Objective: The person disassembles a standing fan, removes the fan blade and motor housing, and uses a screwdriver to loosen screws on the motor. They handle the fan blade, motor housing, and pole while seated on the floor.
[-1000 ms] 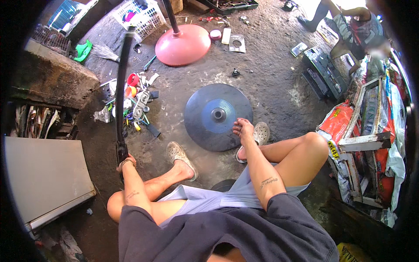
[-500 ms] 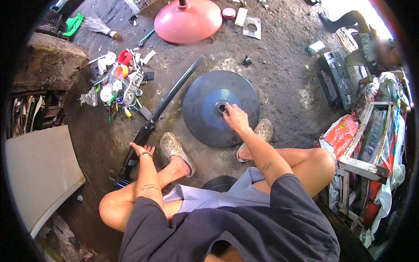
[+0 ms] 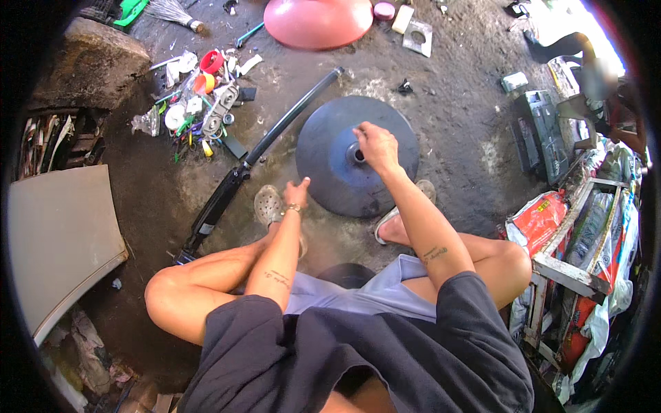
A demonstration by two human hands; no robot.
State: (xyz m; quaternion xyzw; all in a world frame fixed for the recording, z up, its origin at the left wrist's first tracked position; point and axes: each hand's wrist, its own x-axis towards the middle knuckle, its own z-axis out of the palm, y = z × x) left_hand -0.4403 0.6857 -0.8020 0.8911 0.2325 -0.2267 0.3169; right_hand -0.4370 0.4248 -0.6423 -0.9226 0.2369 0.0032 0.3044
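evidently the dark round base (image 3: 337, 184) was the thing at hand: it lay flat on the floor (image 3: 454, 138) in front of the seated person, between and beyond the two feet, with a short hollow collar (image 3: 358, 157) standing at its middle. the right hand (image 3: 379, 146) was over the base, its fingers bent just beside the collar; whether they gripped it, i could not tell. the left hand (image 3: 297, 191) was open and held nothing, near the base's lower left edge; whether it touched that edge could not be made out.

left of the base, and apart from it, a long black pole (image 3: 288, 117) slanted across the floor, its thicker end near the left knee (image 3: 172, 296). farther left lay a heap of small parts (image 3: 210, 113), with a red ring (image 3: 211, 62) among them. beyond the base stood a pink dome (image 3: 318, 24), cut off by the upper edge. to the right were a black case (image 3: 544, 134) and, nearer, a worn wooden frame (image 3: 571, 275) against plastic sacks (image 3: 540, 220).
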